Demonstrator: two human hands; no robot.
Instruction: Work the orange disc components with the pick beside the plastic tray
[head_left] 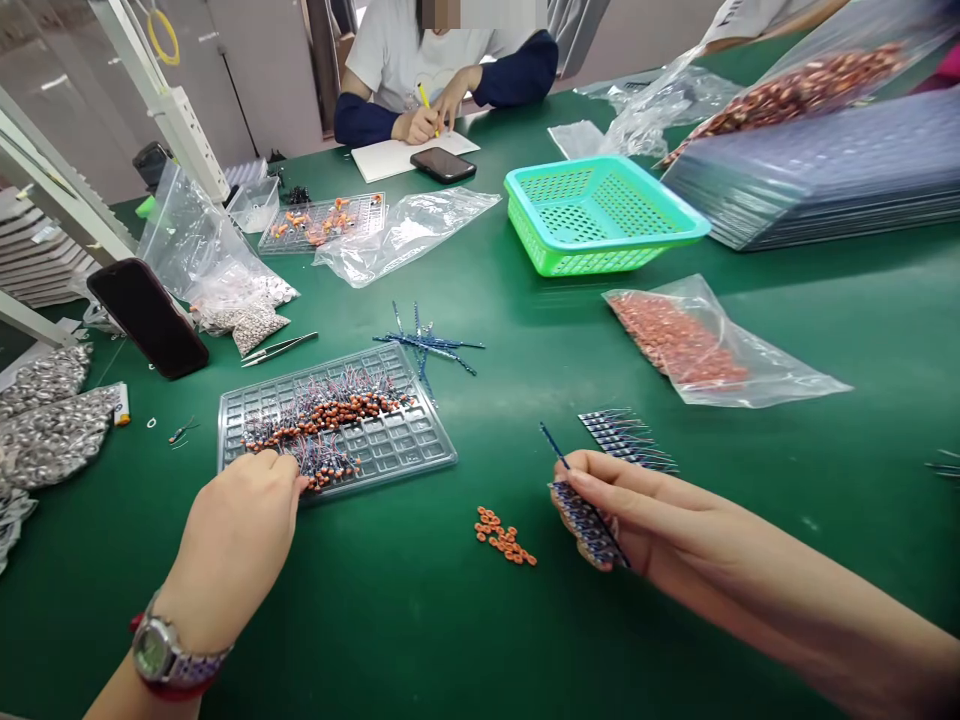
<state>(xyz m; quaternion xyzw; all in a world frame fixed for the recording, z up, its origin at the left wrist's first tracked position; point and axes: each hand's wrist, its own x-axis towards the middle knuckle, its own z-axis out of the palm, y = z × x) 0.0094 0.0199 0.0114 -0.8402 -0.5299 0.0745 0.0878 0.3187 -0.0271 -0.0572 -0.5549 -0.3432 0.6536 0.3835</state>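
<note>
My left hand [238, 535], with a watch at its wrist, reaches to the near edge of a clear plastic compartment tray [420, 445]. Its fingers are pinched together beside small orange-ended parts with thin wires [352, 408] heaped in that tray; whatever lies between the fingertips is hidden. My right hand [637, 505] grips a panel of small circuit boards [586, 525], and a thin dark blue strip [553, 443] sticks out past the thumb. Loose orange rings [502, 538] lie on the green table between the hands. Behind my right hand rests another wired board panel [626, 438].
Thin blue strips [431, 345] lie crossed behind the tray, near tweezers [280, 349]. A green basket [607, 255], a bag of orange rings [686, 345] and stacked clear trays [810, 180] stand farther back. A phone [148, 318] leans at left. Opposite, a person [450, 75] writes on paper.
</note>
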